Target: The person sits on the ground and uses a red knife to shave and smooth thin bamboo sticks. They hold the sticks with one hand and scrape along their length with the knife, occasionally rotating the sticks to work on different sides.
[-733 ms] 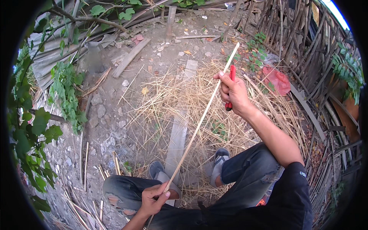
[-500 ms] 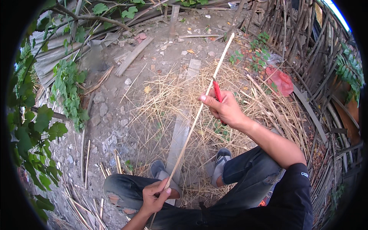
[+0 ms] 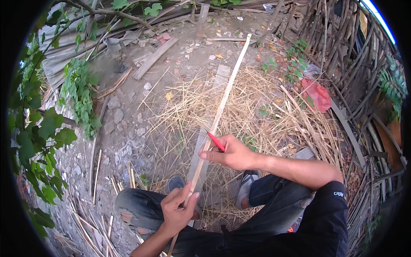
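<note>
A long pale bamboo strip (image 3: 227, 94) slants from my lap up to the far middle of the view. Its lower part is gripped in my left hand (image 3: 177, 209), fingers and thumb closed round it above my left thigh. Farther up, my right hand (image 3: 233, 155) is closed on a red-handled utility knife (image 3: 217, 142). The knife's front end lies against the strip, and my right thumb rests along the strip just below it. Most of the handle is hidden in my palm.
Thin shavings (image 3: 188, 105) litter the dirt before my feet, over a flat board (image 3: 201, 143). Loose strips (image 3: 306, 115) and a red plastic bag (image 3: 317, 94) lie to the right, by a stick fence (image 3: 329, 38). Leafy branches (image 3: 38, 145) hang at left.
My right hand and the knife have come down along the strip, closer to my left hand. The strip's far end has shifted a little left, and its broad face now shows more.
</note>
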The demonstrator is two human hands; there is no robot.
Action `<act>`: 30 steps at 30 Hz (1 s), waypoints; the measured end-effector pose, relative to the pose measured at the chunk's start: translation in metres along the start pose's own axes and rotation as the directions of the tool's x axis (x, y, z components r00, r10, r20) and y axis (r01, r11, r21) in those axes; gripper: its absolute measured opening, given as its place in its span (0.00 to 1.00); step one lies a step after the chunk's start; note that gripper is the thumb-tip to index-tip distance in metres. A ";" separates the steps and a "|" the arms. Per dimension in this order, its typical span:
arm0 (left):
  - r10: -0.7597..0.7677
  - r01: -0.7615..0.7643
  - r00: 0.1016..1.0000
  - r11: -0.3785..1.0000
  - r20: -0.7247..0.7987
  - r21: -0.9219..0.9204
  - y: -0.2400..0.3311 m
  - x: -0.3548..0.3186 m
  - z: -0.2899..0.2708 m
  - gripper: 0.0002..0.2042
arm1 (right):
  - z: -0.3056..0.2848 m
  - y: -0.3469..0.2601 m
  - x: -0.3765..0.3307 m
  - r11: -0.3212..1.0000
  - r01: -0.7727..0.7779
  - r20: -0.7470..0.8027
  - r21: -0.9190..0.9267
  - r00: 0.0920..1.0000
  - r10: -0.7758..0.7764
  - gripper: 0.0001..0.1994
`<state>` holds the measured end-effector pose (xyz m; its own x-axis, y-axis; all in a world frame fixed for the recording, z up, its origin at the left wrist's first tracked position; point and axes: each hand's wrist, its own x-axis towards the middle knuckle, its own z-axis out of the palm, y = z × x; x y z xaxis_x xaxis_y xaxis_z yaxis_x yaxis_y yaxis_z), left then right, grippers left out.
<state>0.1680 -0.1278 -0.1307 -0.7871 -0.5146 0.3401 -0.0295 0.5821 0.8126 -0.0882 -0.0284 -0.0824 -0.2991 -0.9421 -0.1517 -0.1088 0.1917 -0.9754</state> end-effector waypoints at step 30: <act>-0.161 0.294 0.927 0.873 0.339 -0.390 -0.003 0.018 0.000 0.20 | -0.009 -0.001 0.003 0.998 0.065 -0.163 0.019 0.985 -0.061 0.17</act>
<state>0.1541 -0.1395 -0.1271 -0.9335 -0.3577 0.0242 -0.0168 0.1111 0.9937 -0.0979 -0.0288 -0.0802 -0.4425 -0.8945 -0.0640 -0.1101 0.1251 -0.9860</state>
